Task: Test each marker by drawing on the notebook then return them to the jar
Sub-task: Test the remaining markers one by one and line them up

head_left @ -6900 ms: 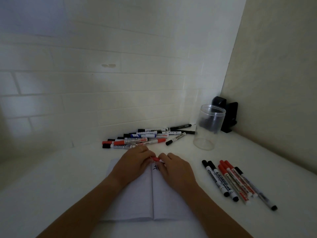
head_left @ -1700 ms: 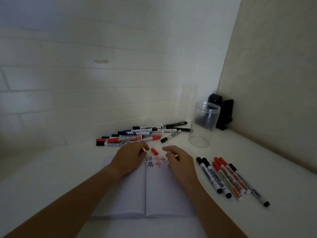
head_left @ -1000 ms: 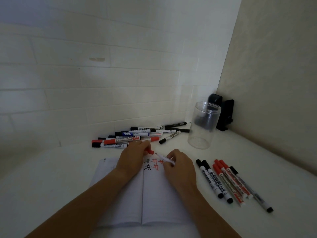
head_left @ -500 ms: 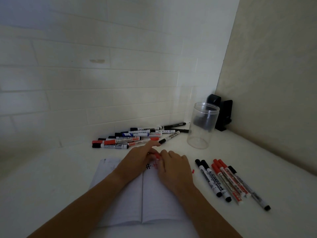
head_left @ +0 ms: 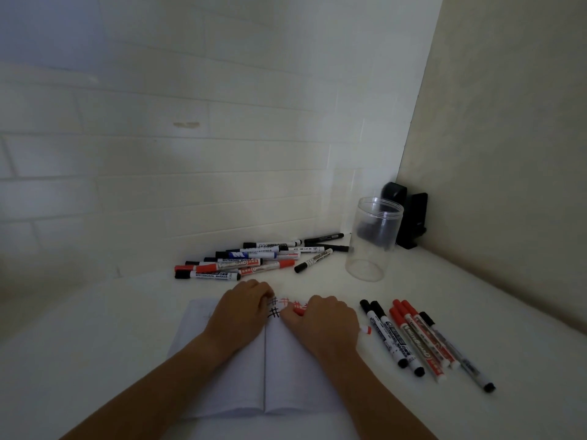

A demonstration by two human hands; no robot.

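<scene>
The right hand (head_left: pixel 320 322) was curled round a red whiteboard marker (head_left: pixel 298 312), capped end at the fingers, tail poking out by the wrist, likely just recapped. The left hand (head_left: pixel 238 312) rested fingers bent on the open notebook (head_left: pixel 286 392), pinning the page beside the hash marks (head_left: pixel 274 308). The clear jar (head_left: pixel 373 239) stood empty, tested markers (head_left: pixel 413 341) lined up alongside.

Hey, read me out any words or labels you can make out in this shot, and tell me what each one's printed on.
"WHITEBOARD MARKER": black-capped marker at the front of the pile.
"WHITEBOARD": red marker behind it.
"WHITEBOARD": red marker in the row right of the notebook.
"M" logo: blue-labelled marker.
Hash signs, black and red: notebook page.
Other marker labels: too small or blurred.
</scene>
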